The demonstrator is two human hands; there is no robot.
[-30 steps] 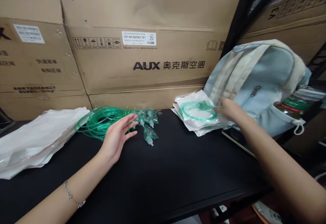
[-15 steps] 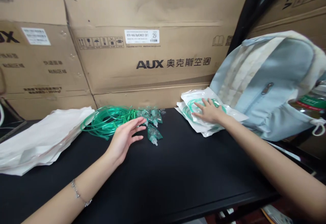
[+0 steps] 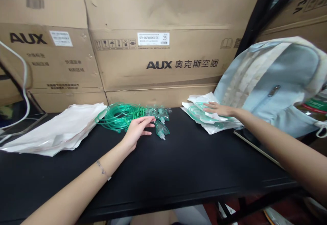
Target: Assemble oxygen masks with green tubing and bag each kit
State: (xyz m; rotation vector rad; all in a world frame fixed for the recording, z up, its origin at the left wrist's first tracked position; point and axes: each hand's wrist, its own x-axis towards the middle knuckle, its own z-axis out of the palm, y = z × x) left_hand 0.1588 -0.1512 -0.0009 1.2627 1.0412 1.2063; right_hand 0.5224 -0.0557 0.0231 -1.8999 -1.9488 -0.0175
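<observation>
My left hand [image 3: 140,130] is held over the black tabletop with its fingers apart and nothing in them. Just beyond its fingertips lie several small clear green plastic masks [image 3: 161,130] with pale nozzles. Behind it rests a bundle of coiled green tubing [image 3: 116,117]. My right hand [image 3: 219,109] lies on a stack of white, clear-fronted packets [image 3: 201,124], its fingers stretched out over the top. Pale green tubing shows through the packets. My palm and arm hide part of the stack.
A pile of flat white packets [image 3: 63,126] lies at the left. Large cardboard boxes [image 3: 158,76] stand along the back. A light blue backpack [image 3: 260,92] leans at the right beside a bottle [image 3: 315,105]. A white cable [image 3: 25,88] hangs at the far left.
The view has turned left, so things sit further right in it. My right hand has flattened and turned sideways over the packets, which have shifted a little. My left hand stays open near the masks.
</observation>
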